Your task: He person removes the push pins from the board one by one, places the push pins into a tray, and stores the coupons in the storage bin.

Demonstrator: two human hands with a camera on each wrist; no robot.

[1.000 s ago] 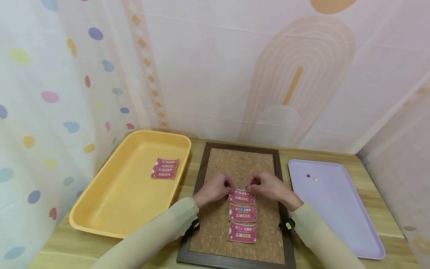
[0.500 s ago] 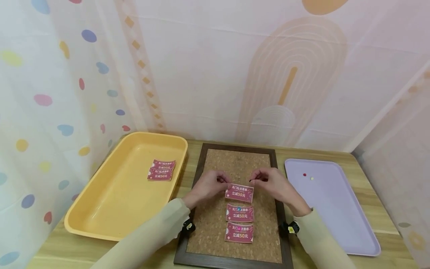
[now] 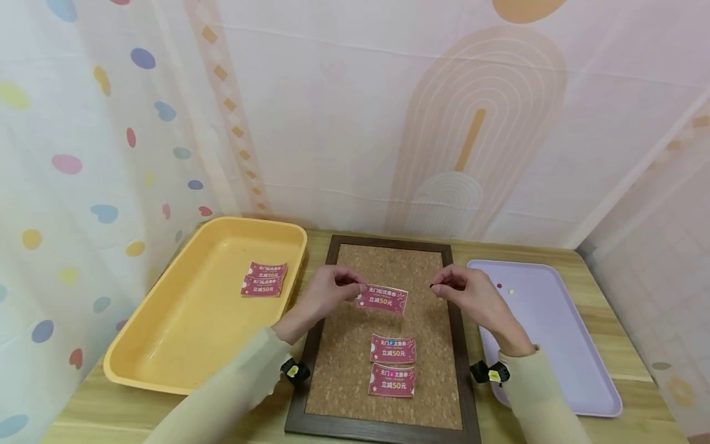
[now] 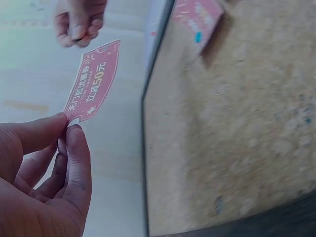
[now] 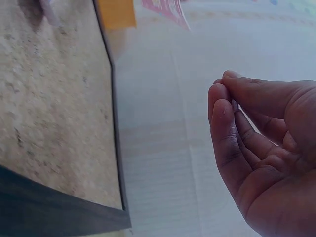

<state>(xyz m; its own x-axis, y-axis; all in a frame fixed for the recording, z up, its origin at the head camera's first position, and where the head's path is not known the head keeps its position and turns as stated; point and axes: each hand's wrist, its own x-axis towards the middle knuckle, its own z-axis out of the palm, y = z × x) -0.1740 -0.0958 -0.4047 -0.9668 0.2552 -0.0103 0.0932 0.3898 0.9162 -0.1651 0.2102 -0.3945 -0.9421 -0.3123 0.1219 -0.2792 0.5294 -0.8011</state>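
Observation:
My left hand (image 3: 324, 295) pinches a pink paper coupon (image 3: 383, 300) by its left corner, thumb on one side and fingers on the other. The coupon is held up above the cork board (image 3: 355, 382), tilted and slightly bent. To its right, apart from it, my right hand (image 3: 471, 295) pinches a small black pushpin (image 3: 432, 285) between thumb and fingertips. In the right wrist view the fingers hide this pin. Lower on the cork lie two more coupons, one with a blue pushpin (image 3: 391, 341) at its top, the other with a pink pushpin (image 3: 392, 373).
At the left stands a yellow tray (image 3: 183, 333) with two overlapping coupons (image 3: 264, 280). A lilac tray (image 3: 554, 345) at the right holds a red pushpin (image 3: 499, 285) and a pale yellow one (image 3: 511, 291). The board's dark frame (image 3: 383, 430) is raised. A patterned curtain (image 3: 333, 123) hangs behind.
The third coupon, earlier lined up above the other two with both hands at its top edge, has risen up and left with my left hand. My right hand has moved away rightward with the black pushpin.

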